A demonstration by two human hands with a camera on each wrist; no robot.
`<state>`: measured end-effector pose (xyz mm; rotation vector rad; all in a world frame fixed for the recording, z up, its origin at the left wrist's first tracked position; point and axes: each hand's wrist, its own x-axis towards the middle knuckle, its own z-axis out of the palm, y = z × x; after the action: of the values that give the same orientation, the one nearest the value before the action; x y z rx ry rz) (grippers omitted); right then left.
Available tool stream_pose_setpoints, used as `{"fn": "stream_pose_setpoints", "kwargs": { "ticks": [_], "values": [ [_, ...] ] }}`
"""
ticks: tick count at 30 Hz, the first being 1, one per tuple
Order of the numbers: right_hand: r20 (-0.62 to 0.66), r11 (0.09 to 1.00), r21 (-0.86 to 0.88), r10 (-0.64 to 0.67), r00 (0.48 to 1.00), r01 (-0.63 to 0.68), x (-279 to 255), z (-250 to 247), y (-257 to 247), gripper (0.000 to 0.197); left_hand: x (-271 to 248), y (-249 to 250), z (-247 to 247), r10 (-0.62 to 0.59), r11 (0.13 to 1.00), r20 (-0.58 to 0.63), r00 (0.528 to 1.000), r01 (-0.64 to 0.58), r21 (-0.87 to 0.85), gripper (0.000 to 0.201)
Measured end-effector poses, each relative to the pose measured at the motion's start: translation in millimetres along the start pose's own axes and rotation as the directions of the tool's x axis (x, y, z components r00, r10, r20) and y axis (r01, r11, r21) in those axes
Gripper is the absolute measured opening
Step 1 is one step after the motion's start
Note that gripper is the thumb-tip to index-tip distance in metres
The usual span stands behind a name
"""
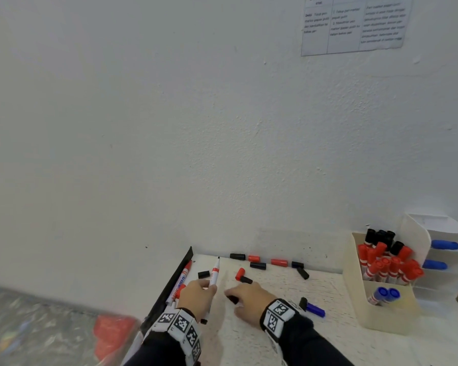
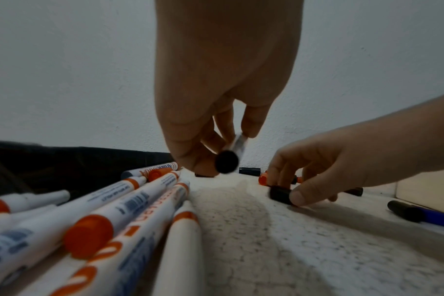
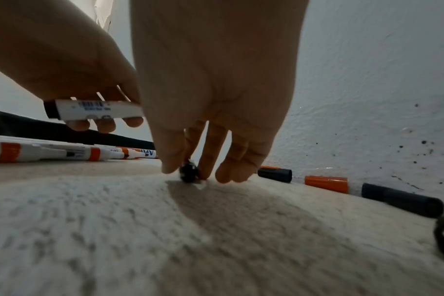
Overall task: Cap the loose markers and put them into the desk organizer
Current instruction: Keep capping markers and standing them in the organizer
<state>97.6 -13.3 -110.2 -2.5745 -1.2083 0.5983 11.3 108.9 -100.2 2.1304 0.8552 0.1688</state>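
Note:
My left hand (image 1: 205, 287) grips an uncapped white marker (image 1: 214, 273) with a black end plug (image 2: 227, 161), its tip pointing away toward the wall. Just to its right, my right hand (image 1: 230, 297) pinches a black cap (image 2: 280, 194) lying on the white table between thumb and fingers (image 3: 170, 166); the same black cap (image 3: 188, 173) shows under the fingertips in the right wrist view. A cream desk organizer (image 1: 354, 270) at the right holds several capped red, black and blue markers.
Several uncapped markers (image 1: 180, 283) lie piled at the table's left edge by a black strip (image 1: 175, 276). Loose red and black caps (image 1: 258, 265) are scattered along the wall. A blue marker (image 1: 315, 309) lies beside my right wrist. A white shelf unit (image 1: 434, 233) stands behind the organizer.

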Motion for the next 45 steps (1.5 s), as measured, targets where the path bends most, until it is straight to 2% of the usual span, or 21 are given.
{"fn": "stream_pose_setpoints", "kwargs": {
  "ticks": [2, 4, 7, 10, 13, 15, 17, 21, 27, 31, 35, 39, 43, 45],
  "values": [
    [-0.087, 0.999, 0.026, 0.032, 0.996, -0.030, 2, 2, -1, 0.033, 1, -1, 1, 0.029, 0.999, 0.007, 1.000, -0.029, 0.025, 0.031],
    [-0.111, 0.998, 0.018, 0.066, 0.992, -0.064, 1, 1, 3, 0.024, -1, -1, 1, 0.053, 0.997, 0.011, 0.999, -0.053, 0.048, 0.030],
    [-0.189, 0.993, 0.067, 0.110, 0.976, -0.099, -3, -2, 12, 0.030, -2, -2, 3, 0.083, 0.992, 0.020, 0.996, -0.085, 0.091, 0.029],
    [-0.337, 0.960, 0.261, 0.186, 0.923, -0.098, -8, -12, 26, 0.033, -4, 1, 9, 0.088, 0.992, 0.083, 0.993, -0.095, 0.085, 0.031],
    [-0.463, 0.906, 0.422, 0.239, 0.853, -0.024, -16, -25, 37, 0.021, -8, 8, 15, 0.111, 0.989, 0.123, 0.986, -0.122, 0.087, 0.032],
    [-0.506, 0.871, 0.490, 0.250, 0.826, 0.036, -23, -30, 41, 0.016, -11, 12, 18, 0.135, 0.982, 0.135, 0.982, -0.151, 0.117, 0.032],
    [-0.518, 0.841, 0.533, 0.239, 0.821, 0.092, -29, -33, 43, 0.019, -15, 17, 22, 0.147, 0.980, 0.153, 0.977, -0.166, 0.114, 0.032],
    [-0.473, 0.822, 0.557, 0.197, 0.859, 0.117, -42, -35, 45, 0.028, -21, 25, 30, 0.172, 0.975, 0.198, 0.965, -0.195, 0.102, 0.033],
    [-0.444, 0.753, 0.637, 0.183, 0.877, 0.166, -55, -34, 56, 0.027, -32, 36, 39, 0.198, 0.968, 0.233, 0.952, -0.228, 0.106, 0.035],
    [-0.436, 0.770, 0.618, 0.168, 0.884, 0.159, -63, -36, 60, 0.032, -37, 40, 45, 0.209, 0.969, 0.242, 0.948, -0.234, 0.081, 0.035],
    [-0.421, 0.774, 0.617, 0.176, 0.890, 0.140, -69, -36, 63, 0.032, -43, 42, 51, 0.232, 0.972, 0.233, 0.944, -0.215, -0.097, 0.034],
    [-0.413, 0.769, 0.628, 0.203, 0.888, 0.116, -78, -36, 59, 0.018, -51, 45, 54, 0.269, 0.957, 0.267, 0.925, -0.227, -0.178, 0.021],
    [-0.456, 0.851, 0.519, 0.191, 0.869, 0.086, -87, -36, 54, 0.041, -61, 48, 58, 0.401, 0.915, 0.234, 0.885, -0.374, -0.153, 0.015],
    [-0.470, 0.844, 0.529, 0.210, 0.857, 0.083, -89, -37, 49, 0.044, -67, 53, 60, 0.394, 0.917, 0.271, 0.878, -0.356, -0.179, 0.026]
  ]
}}
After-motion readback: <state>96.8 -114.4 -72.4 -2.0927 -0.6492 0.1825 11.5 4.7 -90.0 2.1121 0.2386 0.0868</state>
